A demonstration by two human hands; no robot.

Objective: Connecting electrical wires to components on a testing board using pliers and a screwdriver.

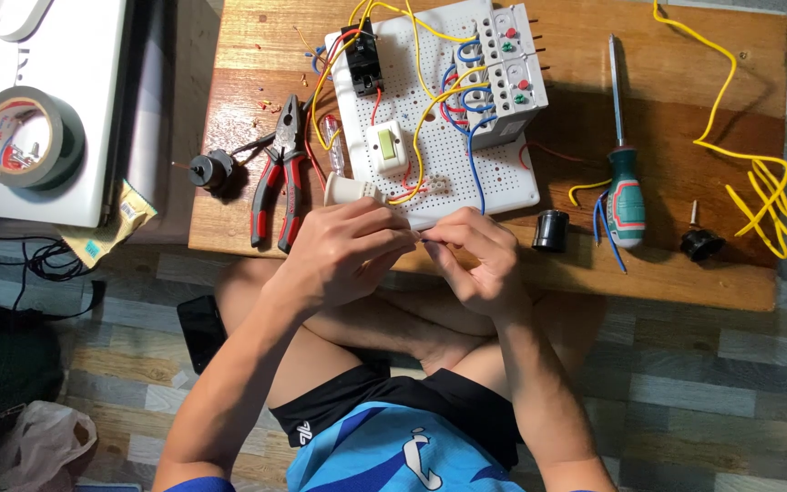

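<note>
At the centre of the frame, both hands meet just below the near edge of a white perforated wiring board (466, 169) that lies on a low wooden counter (685, 264). The left hand (348, 251) and the right hand (471, 255) are both closed in a pinch, fingertips almost touching, on something very small between them. It looks like a wire end or a tiny fitting, but it is too small to tell which. Just above the left hand, a white lamp holder (348, 189) sits at the board's lower left corner.

The step in hand appears to be fine fingertip work on a conductor at the board's front edge: twisting, stripping or seating it. Judging from this, the next move calls for a steady pinch and a short, precise feed toward a terminal, without tugging the yellow wires (425, 100) already routed across the board.

On the board stand a black breaker (362, 59) at the upper left, a white switch (387, 148) in the middle, and grey contactor blocks (507, 73) at the upper right. Red-handled pliers (281, 182) lie left of the board. A green-handled screwdriver (624, 173) lies to its right, with a small black cap (551, 230) between board and screwdriver. A loose coil of yellow wire (762, 182) fills the right of the frame, and a roll of tape (25, 137) sits at far left.
</note>
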